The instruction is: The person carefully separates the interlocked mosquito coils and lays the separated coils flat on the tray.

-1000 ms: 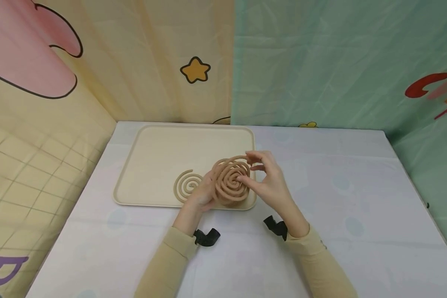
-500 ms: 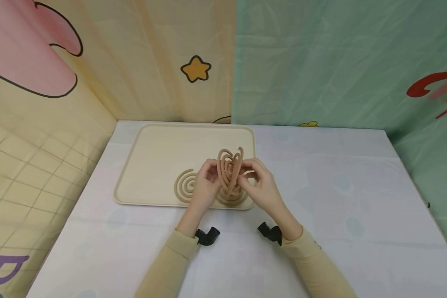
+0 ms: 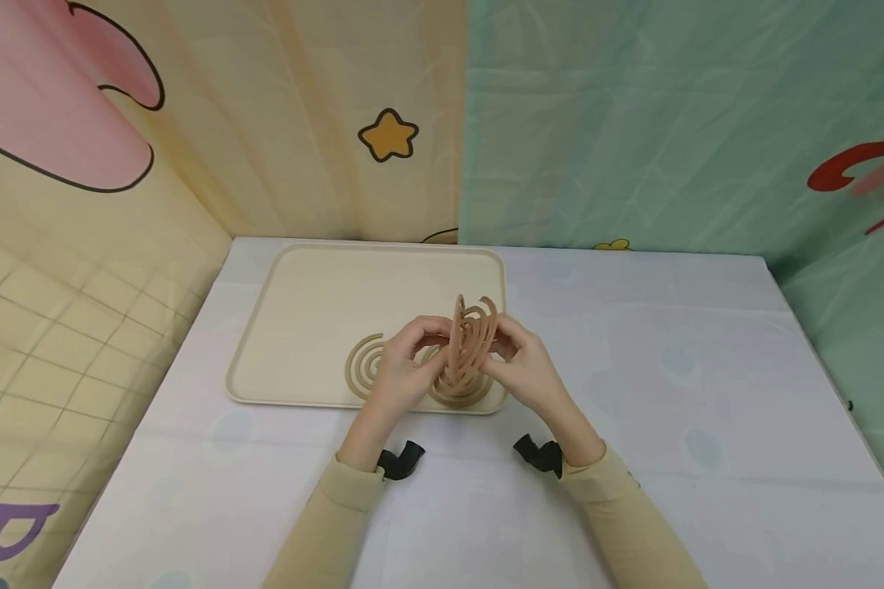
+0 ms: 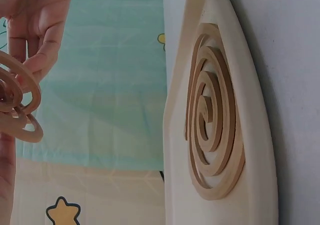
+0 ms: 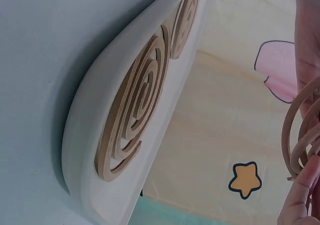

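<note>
Two brown mosquito coils (image 3: 475, 343) stand nearly on edge above the tray, nested together and fanned apart at the top. My left hand (image 3: 405, 372) pinches them from the left side, thumb and fingers bent. From the right, my right hand (image 3: 526, 364) pinches the other side. Below them another spiral coil (image 3: 460, 401) lies flat in the tray's front right corner, partly hidden by the held ones. A further flat coil (image 3: 358, 368) rests to its left, half covered by my left hand. In the left wrist view the held coils (image 4: 34, 92) are cut off by the edge.
The cream tray (image 3: 302, 311) has a low raised rim and lies on a table with a pale cloth (image 3: 633, 368). Printed curtains (image 3: 597, 123) hang behind and at both sides. A black wrist mount (image 3: 401, 460) sticks inward from the left wrist, another (image 3: 538, 454) from the right.
A second ago the coils faced me in my left hand with my right fingers at them. They have turned on edge between both hands, fanned apart, and shifted slightly right over the last half second.
</note>
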Available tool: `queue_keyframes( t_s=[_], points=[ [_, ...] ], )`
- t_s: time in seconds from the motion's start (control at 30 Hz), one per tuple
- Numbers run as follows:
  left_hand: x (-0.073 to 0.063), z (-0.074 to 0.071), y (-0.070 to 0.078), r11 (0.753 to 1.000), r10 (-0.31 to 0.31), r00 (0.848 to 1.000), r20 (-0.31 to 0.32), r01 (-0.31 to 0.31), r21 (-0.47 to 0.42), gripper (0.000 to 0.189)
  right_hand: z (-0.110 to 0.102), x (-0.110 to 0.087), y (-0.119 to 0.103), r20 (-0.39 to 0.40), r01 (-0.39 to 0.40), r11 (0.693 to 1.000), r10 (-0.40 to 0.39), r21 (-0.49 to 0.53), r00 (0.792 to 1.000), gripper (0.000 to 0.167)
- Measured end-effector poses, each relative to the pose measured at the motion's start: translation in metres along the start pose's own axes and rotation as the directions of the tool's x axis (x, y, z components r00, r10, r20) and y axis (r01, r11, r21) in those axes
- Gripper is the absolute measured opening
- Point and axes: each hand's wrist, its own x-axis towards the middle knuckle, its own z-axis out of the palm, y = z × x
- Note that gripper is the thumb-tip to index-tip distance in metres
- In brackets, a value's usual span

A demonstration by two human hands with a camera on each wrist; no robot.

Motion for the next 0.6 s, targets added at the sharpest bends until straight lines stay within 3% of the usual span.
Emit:
queue_keyframes(
  t_s=[0.07, 0.13, 0.2, 0.27, 0.4, 0.53, 0.6],
  points=[
    [0.0000, 0.0004, 0.0016, 1.000, 0.007, 1.000, 0.009, -0.007, -0.001, 0.021, 0.0002, 0.0000, 0.0002, -0.007, -0.007, 1.000, 0.008, 0.006, 1.000, 0.043],
    [-0.0004, 0.0017, 0.0034, 0.999, -0.028, 1.000, 0.010, 0.029, -0.028, 0.022, 0.0010, -0.0001, 0.0016, -0.020, 0.006, 1.000, -0.006, 0.015, 1.000, 0.040],
    [-0.0007, 0.0032, 0.0049, 0.989, -0.114, 0.993, 0.016, 0.115, -0.098, 0.023, 0.0023, -0.0001, 0.0028, -0.037, 0.054, 0.998, -0.053, 0.015, 0.998, 0.034],
    [-0.0003, 0.0044, 0.0054, 0.962, -0.202, 0.979, 0.015, 0.202, -0.185, 0.026, 0.0033, 0.0001, 0.0035, -0.066, 0.113, 0.994, -0.114, -0.006, 0.991, 0.028],
    [0.0012, 0.0052, 0.0042, 0.871, -0.374, 0.927, 0.022, 0.359, -0.336, 0.034, 0.0028, 0.0010, 0.0037, -0.154, 0.183, 0.982, -0.187, -0.043, 0.970, 0.019],
    [0.0028, 0.0054, 0.0019, 0.751, -0.450, 0.890, 0.073, 0.422, -0.508, 0.061, -0.0003, 0.0029, 0.0053, -0.248, 0.154, 0.988, -0.150, -0.001, 0.957, 0.024],
    [0.0027, 0.0053, 0.0001, 0.675, -0.462, 0.877, 0.130, 0.443, -0.591, 0.066, -0.0022, 0.0035, 0.0050, -0.254, 0.137, 0.990, -0.129, 0.016, 0.959, 0.028]
  ],
)
